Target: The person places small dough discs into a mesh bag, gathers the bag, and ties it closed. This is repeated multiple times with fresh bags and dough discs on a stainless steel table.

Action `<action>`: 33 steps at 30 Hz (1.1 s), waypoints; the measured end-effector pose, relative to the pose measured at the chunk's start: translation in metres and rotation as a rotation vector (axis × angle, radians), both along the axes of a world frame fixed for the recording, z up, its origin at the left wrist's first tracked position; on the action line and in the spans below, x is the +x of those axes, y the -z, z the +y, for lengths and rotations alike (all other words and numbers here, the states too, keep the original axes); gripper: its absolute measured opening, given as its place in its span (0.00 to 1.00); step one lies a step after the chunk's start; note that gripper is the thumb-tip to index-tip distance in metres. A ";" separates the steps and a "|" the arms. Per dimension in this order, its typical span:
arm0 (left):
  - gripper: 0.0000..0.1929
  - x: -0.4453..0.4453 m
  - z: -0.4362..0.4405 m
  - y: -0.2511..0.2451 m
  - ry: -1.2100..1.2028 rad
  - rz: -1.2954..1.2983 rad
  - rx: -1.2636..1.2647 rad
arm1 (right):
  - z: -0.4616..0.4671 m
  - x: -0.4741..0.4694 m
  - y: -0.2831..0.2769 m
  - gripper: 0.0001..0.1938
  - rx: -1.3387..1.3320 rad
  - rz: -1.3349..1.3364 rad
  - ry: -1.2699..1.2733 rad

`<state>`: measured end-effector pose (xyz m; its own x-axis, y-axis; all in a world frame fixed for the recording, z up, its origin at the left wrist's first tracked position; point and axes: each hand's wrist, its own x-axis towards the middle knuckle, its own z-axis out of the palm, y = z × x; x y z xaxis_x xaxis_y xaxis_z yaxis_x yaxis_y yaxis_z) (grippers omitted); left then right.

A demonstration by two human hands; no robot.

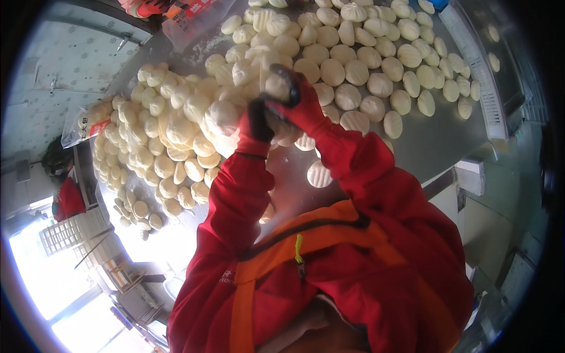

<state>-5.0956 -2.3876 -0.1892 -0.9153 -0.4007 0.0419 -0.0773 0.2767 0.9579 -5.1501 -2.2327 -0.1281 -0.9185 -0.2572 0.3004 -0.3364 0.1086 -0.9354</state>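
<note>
Both my hands wear gloves with dark palms and red cuffs. My right hand [293,95] is curled around a pale steamed bun [277,86], with dark fingers over its far edge; motion blurs it. My left hand [257,122] is beside it, close to the heap's larger round buns [222,117]. Its fingertips are hidden, so its grip does not show. Thin clear plastic seems to lie over buns near the hands, but its edges are hard to make out. Many loose buns [332,72], some pleated and some with ridged bases, cover the metal table [446,132].
A clear printed plastic bag [187,26] lies at the far edge beside another person's red-sleeved arm [143,8]. Another printed bag [81,128] is at the left. A white slotted appliance [483,84] borders the table on the right. One bun [319,174] lies near my body.
</note>
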 end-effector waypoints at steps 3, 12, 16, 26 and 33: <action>0.08 0.003 -0.012 -0.008 0.074 0.143 0.049 | 0.001 -0.027 0.010 0.32 -0.032 -0.119 0.018; 0.10 0.001 -0.033 -0.031 -0.019 0.292 0.342 | 0.039 -0.004 -0.025 0.35 -0.148 -0.179 0.150; 0.14 0.000 -0.005 -0.048 0.026 0.265 0.368 | 0.020 0.052 -0.038 0.37 -0.038 -0.148 -0.041; 0.20 0.019 -0.002 -0.081 0.080 0.254 -0.057 | 0.075 -0.015 0.014 0.16 -0.995 -0.943 -0.421; 0.20 0.030 -0.008 -0.066 0.005 0.188 -0.245 | 0.052 -0.023 0.020 0.48 0.018 -0.086 0.219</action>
